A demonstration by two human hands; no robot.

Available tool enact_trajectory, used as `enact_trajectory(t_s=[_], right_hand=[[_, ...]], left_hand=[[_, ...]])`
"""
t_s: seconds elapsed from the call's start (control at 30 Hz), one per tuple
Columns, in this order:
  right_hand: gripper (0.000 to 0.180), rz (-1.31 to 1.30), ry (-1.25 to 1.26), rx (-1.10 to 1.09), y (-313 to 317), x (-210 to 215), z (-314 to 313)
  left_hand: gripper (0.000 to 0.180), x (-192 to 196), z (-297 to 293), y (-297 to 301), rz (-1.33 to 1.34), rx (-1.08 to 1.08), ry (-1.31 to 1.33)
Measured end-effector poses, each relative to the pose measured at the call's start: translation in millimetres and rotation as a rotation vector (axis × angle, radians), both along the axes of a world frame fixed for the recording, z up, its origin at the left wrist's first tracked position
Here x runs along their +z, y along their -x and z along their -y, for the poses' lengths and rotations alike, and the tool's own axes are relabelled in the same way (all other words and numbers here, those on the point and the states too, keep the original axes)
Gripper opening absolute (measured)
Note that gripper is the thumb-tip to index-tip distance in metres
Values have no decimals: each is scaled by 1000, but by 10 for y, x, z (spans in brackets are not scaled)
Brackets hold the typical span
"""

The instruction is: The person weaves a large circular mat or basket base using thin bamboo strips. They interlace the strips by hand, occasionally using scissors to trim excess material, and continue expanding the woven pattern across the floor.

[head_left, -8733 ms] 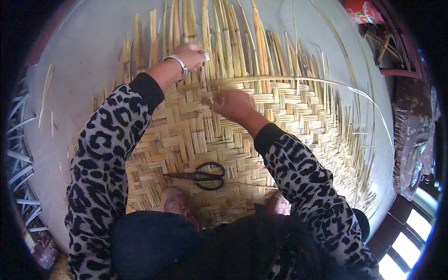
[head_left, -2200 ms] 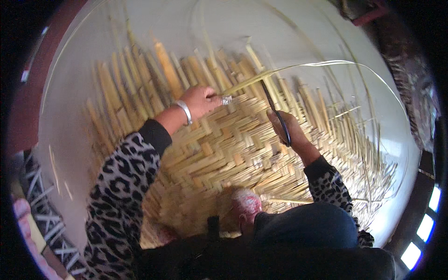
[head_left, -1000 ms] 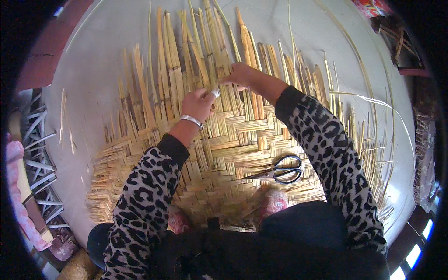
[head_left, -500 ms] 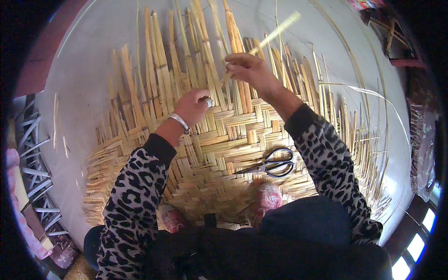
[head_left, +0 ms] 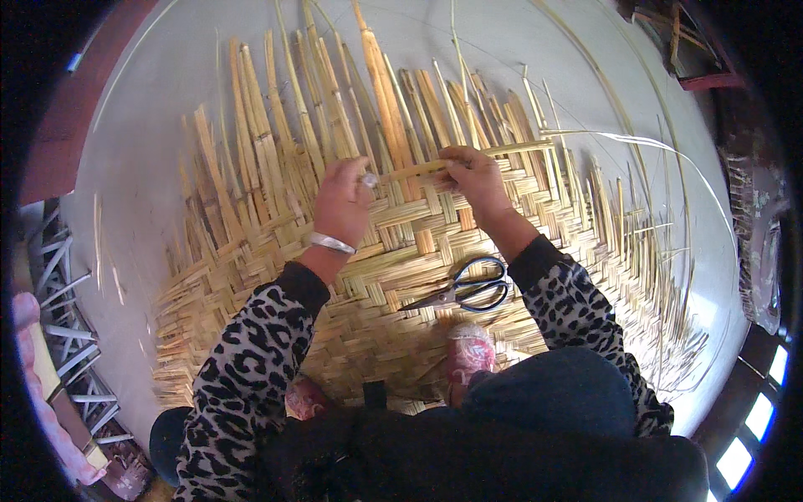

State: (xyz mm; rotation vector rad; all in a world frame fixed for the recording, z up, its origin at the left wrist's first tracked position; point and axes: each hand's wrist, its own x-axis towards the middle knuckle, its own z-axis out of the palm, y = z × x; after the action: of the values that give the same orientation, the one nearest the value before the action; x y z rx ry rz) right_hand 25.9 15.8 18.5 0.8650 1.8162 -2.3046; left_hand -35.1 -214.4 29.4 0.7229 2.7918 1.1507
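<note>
A flat, pale yellow reed strip (head_left: 523, 148) stretches level across the weave, tilted slightly up to the right. My right hand (head_left: 481, 188) pinches it near its middle, between thumb and fingers. At the strip's left end, my left hand (head_left: 341, 205) is closed with its back toward me; a silvery ring or band shows by the fingertips. Under both hands lies a half-woven reed mat (head_left: 376, 280), its unwoven stakes fanning out at the far side. Scissors (head_left: 456, 294) with dark loop handles rest on the mat, nearer to me, tips pointing left.
My pink shoes (head_left: 470, 347) stand on the mat's near part. Long loose strips (head_left: 661, 146) curve over the grey floor (head_left: 142, 192) at the right. Stacked metal legs (head_left: 71, 330) line the left edge, with reddish furniture (head_left: 84, 109) at the far left.
My right hand has come down toward me, bringing the strip from a raised slant to nearly level over the weave. My left hand has turned, its back now up. The scissors stay on the mat.
</note>
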Motion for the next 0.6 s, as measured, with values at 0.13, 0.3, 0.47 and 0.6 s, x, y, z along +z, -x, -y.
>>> enact_trajectory(t_s=[0.13,0.3,0.47,0.6], right_hand=[[22,-50,182,-47,-190,169,-278],[15,-284,67,273,-116,270,-651],[23,-152,-302,444,318,186,-896],[41,-95,-721,589,608,73,-814]], left_hand=[[38,92,-388,28,106,-261,98],[20,132,-659,182,237,-201,263],[20,142,-691,148,215,-49,165],[26,129,-681,151,304,97,85]])
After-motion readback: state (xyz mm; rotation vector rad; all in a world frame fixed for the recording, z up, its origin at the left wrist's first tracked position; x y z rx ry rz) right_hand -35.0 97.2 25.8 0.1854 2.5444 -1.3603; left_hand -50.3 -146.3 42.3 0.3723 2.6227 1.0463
